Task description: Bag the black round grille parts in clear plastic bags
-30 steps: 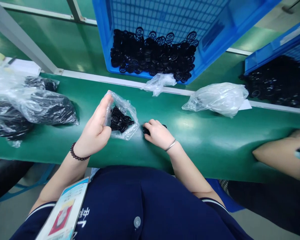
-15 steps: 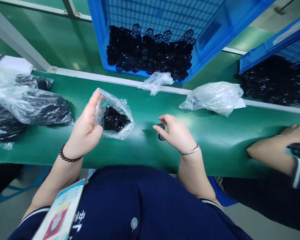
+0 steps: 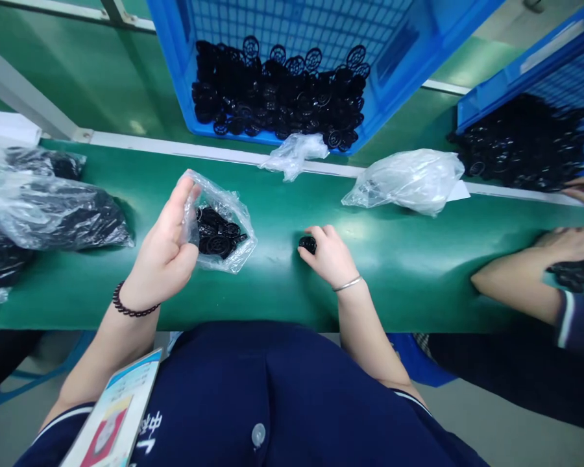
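Resting on the table (image 3: 272, 292), containing parts (image 3: 217, 230): the open bag (image 3: 228, 201). Touching its left edge: the left hand (image 3: 165, 259). Holding one part (image 3: 306, 244) right of it: the right hand (image 3: 331, 258). Lying left of the open bag: filled bags (image 3: 58, 211). Standing behind it, containing heaped parts (image 3: 279, 97): a crate (image 3: 292, 23). Lying behind and right of it: one bag (image 3: 298, 155); farther right, another bag (image 3: 413, 178). Standing behind, far right, containing another heap (image 3: 525, 149): a second crate (image 3: 491, 91).

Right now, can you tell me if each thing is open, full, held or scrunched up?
Left hand: holding the clear bag
Clear bag: open, black parts inside
Right hand: gripping
Black part: held
Middle crate: open, black parts heaped inside
Right crate: black parts heaped inside
Left bag: filled
Small plastic: scrunched up
Whitish bag: lying down, contents unclear
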